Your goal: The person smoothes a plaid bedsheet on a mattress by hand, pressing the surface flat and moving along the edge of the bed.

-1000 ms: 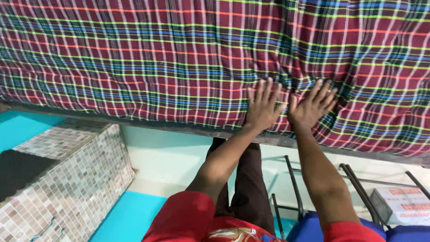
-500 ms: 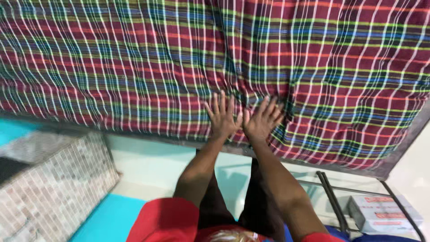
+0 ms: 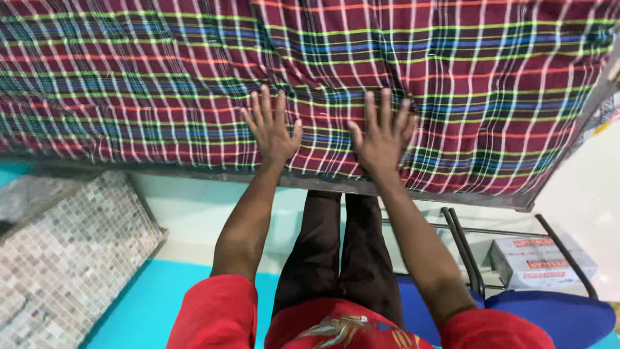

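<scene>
Hands spread apart since 0.5 s ago, were nearly touching. Left hand (image 3: 271, 129), right hand (image 3: 381, 136) flat, fingers splayed, palms pressing plaid cloth (image 3: 161, 71) on bed near front edge; nothing gripped.

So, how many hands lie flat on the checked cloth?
2. The left hand lies flat near the middle of the cloth; the right hand lies flat beside it, apart.

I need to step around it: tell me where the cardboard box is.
In the head view, the cardboard box lies on the pale floor at lower right, beyond the blue chair and below the corner of the plaid mattress.
</scene>
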